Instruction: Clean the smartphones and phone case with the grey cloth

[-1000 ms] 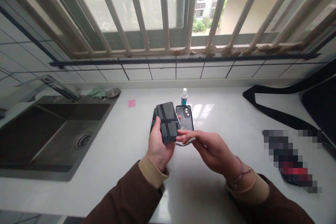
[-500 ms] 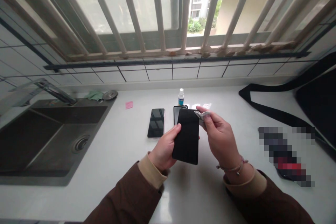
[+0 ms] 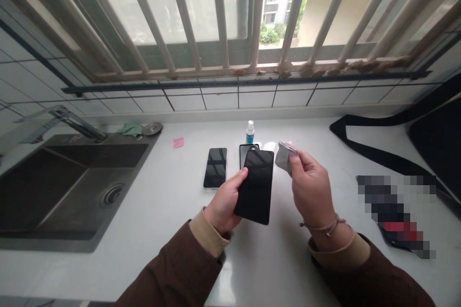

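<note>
A: ok so what's the person holding here?

B: Left hand [image 3: 224,205] has a black phone [image 3: 254,187] gripped by its left edge, thumb on the dark face, fingers mostly hidden behind. It's held up over the white surface [image 3: 162,211], pretty much in the middle.

A: And the other side?

B: Right hand [image 3: 312,187] is pinching a folded grey cloth [image 3: 285,157] between thumb and fingers. The cloth's just beside the phone's upper right corner, with a thin gap between them. There's a braided bracelet [image 3: 329,227] on that wrist too.

A: Anything else lying around?

B: Yep, a second phone [image 3: 215,168] lies flat to the left, dark screen up. A dark-rimmed phone case [image 3: 246,154] is partly hidden by the held one, and a small white-and-blue bottle [image 3: 250,133] stands upright right behind that, can't tell if they touch. Pink note [image 3: 178,142] further left, then the sink [image 3: 81,245].

A: And way over right?

B: Wide black strap [image 3: 378,148], plus something pixelated, no clue what.
</note>
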Demonstrator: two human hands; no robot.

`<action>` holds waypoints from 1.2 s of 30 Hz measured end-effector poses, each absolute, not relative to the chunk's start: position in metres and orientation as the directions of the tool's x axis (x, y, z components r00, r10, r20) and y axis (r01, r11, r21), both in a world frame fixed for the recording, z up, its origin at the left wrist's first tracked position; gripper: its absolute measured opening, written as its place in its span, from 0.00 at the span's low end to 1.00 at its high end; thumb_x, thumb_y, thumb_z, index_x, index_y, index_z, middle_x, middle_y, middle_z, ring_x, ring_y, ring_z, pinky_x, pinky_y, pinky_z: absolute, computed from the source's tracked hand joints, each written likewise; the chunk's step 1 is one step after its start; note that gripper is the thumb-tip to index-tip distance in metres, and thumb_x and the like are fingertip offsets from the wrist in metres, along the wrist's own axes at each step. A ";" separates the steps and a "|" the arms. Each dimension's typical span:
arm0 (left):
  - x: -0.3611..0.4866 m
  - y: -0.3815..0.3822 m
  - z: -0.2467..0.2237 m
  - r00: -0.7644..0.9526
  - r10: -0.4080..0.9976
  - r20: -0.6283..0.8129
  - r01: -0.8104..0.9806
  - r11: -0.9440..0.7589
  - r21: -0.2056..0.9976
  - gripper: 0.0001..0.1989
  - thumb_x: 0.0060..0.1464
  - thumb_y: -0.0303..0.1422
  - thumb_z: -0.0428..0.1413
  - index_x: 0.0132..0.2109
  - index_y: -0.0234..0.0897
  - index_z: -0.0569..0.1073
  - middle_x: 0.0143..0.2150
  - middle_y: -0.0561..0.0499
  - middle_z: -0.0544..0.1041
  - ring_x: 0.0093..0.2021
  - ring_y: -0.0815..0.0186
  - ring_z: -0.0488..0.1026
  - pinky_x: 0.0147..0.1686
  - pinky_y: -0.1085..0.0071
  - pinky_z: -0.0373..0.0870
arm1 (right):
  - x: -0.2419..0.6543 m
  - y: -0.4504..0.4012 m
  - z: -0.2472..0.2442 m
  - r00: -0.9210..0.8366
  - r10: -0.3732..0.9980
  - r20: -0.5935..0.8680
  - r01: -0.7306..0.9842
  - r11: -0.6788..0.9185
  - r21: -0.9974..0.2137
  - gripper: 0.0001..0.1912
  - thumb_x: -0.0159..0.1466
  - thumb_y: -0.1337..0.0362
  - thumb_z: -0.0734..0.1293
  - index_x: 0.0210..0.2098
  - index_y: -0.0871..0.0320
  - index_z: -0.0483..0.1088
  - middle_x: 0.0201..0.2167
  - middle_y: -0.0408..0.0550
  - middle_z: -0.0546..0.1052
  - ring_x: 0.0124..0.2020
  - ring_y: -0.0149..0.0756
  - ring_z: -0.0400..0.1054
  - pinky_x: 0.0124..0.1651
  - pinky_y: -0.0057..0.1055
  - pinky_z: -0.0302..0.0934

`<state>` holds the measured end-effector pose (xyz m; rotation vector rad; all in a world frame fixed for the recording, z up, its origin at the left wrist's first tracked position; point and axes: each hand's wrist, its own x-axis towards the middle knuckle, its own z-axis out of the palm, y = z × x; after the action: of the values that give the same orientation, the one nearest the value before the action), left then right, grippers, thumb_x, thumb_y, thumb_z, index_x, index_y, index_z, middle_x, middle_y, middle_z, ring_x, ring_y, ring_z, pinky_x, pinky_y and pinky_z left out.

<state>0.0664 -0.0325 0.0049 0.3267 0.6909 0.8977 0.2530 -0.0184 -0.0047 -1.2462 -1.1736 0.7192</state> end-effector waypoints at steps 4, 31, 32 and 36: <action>0.069 -0.033 0.009 0.397 0.824 -0.405 -0.613 0.566 0.551 0.20 0.70 0.37 0.56 0.62 0.30 0.78 0.49 0.38 0.86 0.47 0.52 0.85 0.56 0.57 0.78 | 0.242 -0.023 -0.007 0.135 0.952 0.274 0.166 0.251 -0.954 0.20 0.75 0.52 0.65 0.63 0.48 0.76 0.65 0.48 0.77 0.68 0.49 0.69 0.73 0.57 0.61; 0.057 -0.025 0.017 -0.193 0.979 -0.064 -0.711 -0.095 0.697 0.24 0.69 0.54 0.53 0.58 0.42 0.76 0.42 0.49 0.79 0.42 0.62 0.79 0.56 0.59 0.77 | 0.218 -0.031 -0.007 -0.220 0.945 -0.243 -0.378 -0.312 -0.872 0.21 0.67 0.50 0.73 0.53 0.56 0.82 0.50 0.56 0.85 0.49 0.46 0.81 0.52 0.45 0.76; 0.058 -0.027 0.016 -0.211 0.978 -0.005 -0.676 -0.142 0.723 0.24 0.67 0.54 0.55 0.58 0.43 0.75 0.42 0.50 0.78 0.43 0.63 0.79 0.57 0.60 0.75 | 0.217 -0.031 -0.008 -0.224 0.940 -0.258 -0.394 -0.330 -0.858 0.22 0.66 0.50 0.74 0.53 0.56 0.81 0.51 0.56 0.85 0.50 0.46 0.80 0.53 0.46 0.76; 0.058 -0.034 0.011 -0.208 0.972 0.107 -0.548 -0.206 0.810 0.23 0.60 0.51 0.65 0.55 0.44 0.74 0.45 0.49 0.76 0.51 0.59 0.77 0.62 0.62 0.70 | 0.212 -0.033 -0.009 -0.264 0.912 -0.315 -0.393 -0.400 -0.828 0.22 0.67 0.51 0.73 0.55 0.55 0.80 0.52 0.54 0.84 0.49 0.42 0.79 0.52 0.40 0.75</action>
<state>0.0578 -0.0344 0.0115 0.7727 0.7755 1.6774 0.2117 -0.0334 -0.0092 -1.0151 -0.7829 1.8054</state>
